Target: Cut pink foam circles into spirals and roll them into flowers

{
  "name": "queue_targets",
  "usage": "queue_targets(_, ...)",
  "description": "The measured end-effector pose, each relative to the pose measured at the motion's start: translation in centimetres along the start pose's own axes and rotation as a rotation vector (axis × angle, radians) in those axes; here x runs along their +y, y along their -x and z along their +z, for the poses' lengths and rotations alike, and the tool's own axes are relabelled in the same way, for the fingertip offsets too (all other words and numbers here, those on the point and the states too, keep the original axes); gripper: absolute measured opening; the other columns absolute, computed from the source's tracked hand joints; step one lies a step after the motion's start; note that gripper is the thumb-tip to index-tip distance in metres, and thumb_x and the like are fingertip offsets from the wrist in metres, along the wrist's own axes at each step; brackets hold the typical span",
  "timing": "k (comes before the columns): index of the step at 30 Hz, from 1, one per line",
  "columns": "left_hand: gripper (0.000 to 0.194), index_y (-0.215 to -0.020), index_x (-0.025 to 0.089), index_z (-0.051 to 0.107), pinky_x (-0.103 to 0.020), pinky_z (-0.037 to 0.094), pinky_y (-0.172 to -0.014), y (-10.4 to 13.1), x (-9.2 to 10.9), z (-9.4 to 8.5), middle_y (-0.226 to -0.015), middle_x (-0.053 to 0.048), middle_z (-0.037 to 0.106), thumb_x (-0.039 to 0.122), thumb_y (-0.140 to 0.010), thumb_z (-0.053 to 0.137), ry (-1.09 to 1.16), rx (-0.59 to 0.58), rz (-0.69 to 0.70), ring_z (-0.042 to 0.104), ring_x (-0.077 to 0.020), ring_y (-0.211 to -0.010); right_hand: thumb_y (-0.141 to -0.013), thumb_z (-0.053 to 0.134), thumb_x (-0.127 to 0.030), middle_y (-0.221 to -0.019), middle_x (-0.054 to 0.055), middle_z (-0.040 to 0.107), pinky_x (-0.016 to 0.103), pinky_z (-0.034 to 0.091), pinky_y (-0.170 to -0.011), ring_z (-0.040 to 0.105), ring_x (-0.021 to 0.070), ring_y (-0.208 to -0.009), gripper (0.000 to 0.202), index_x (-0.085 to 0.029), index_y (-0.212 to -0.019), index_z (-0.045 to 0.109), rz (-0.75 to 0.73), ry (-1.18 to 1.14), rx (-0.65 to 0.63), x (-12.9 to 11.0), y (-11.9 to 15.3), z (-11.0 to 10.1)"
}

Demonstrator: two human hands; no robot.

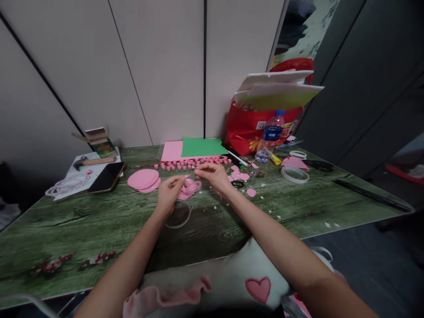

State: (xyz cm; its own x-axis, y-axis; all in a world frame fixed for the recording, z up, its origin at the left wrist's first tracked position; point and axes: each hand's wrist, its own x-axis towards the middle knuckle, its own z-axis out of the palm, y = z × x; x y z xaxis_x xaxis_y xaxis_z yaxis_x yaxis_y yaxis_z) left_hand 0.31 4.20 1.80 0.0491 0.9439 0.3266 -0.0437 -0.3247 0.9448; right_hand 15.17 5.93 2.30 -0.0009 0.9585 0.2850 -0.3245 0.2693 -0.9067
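My left hand (169, 191) is closed in a pinch on a small pink paper piece (187, 176), just above a cluster of cut pink paper (189, 189). To its right, my right hand (216, 176) has thumb and fingertips pressed together; whatever lies between them is too small to make out. Behind both hands runs a band of small folded pink paper pieces (179, 165). A roll of tape (179, 214) rests on the table below my left hand. Pink paper circles (144, 179) are stacked to the left.
A phone (106, 177), a hammer (94, 162) and a bead string (68, 184) lie at the left. A water bottle (270, 138) stands before a red bag (243, 128). Right of my hands are scissors (319, 165), a white tape roll (294, 175) and white scraps. Green paper (203, 147) lies behind.
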Motion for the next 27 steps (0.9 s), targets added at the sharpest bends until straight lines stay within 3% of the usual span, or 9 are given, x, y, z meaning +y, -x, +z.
queue_targets(9,0.017,-0.065,0.013,0.061,-0.022,0.039,-0.060,-0.05,-0.18,-0.06,-0.060,-0.001,0.060,0.029,-0.067,0.058,-0.010,0.017,0.005,0.052,-0.0108,-0.058,-0.054,0.069,-0.026,-0.075,0.002,0.066,0.032,0.047,-0.075,0.060,0.0124,-0.065,0.023,-0.017,-0.075,0.065,0.055,-0.020,-0.039,-0.33,0.24,0.17)
queue_targets(27,0.018,-0.065,0.013,0.062,-0.022,0.039,-0.058,0.03,-0.16,-0.01,-0.058,-0.001,0.060,0.030,-0.066,0.058,-0.015,-0.002,-0.006,0.051,-0.0107,-0.056,-0.048,0.072,-0.026,-0.070,0.001,0.065,0.029,0.048,-0.069,0.058,0.0111,-0.060,0.026,-0.016,-0.071,0.064,0.064,-0.004,-0.017,-0.22,0.20,0.03)
